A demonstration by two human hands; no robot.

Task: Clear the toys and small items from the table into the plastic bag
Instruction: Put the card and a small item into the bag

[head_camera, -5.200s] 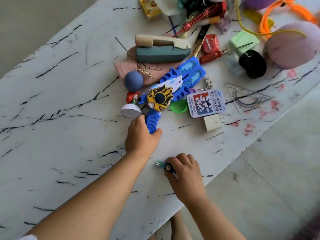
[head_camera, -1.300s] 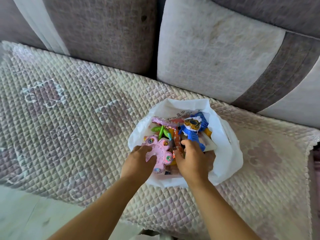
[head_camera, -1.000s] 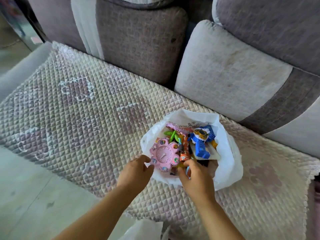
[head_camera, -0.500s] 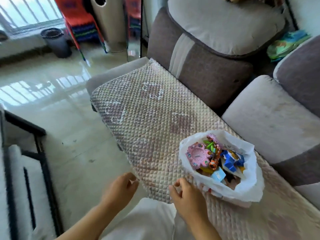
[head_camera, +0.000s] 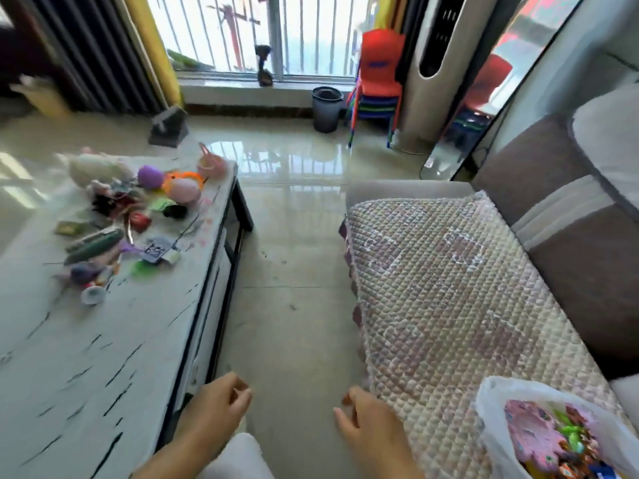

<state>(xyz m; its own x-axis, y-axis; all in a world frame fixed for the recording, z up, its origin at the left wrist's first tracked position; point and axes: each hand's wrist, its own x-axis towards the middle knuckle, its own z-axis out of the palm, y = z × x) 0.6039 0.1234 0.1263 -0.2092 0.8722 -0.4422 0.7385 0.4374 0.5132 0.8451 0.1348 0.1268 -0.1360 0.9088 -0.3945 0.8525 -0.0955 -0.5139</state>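
Both hands empty, low in frame over the floor between worktop and sofa. Left hand (head_camera: 221, 401) at 7 o'clock, fingers loosely curled, holding nothing, just beside the worktop's near corner. Right hand (head_camera: 371, 430) at 5 o'clock, fingers relaxed and slightly spread, its fingertips by the edge of the quilted cover (head_camera: 442, 292) on the sofa (head_camera: 570, 243). White plastic bag (head_camera: 498, 409) at 4 o'clock, sitting open on the cover, filled with toys incl. a pink flower-shaped toy (head_camera: 532, 433). Marble worktop (head_camera: 86, 368) at 9 o'clock, still carrying a toy pile (head_camera: 128, 219) at 10 o'clock: purple ball, pink ball, orange ring, green case, small bits, blurred. Stacked plastic chairs (head_camera: 378, 84) and bin (head_camera: 326, 107) at 12–1 o'clock by the window.
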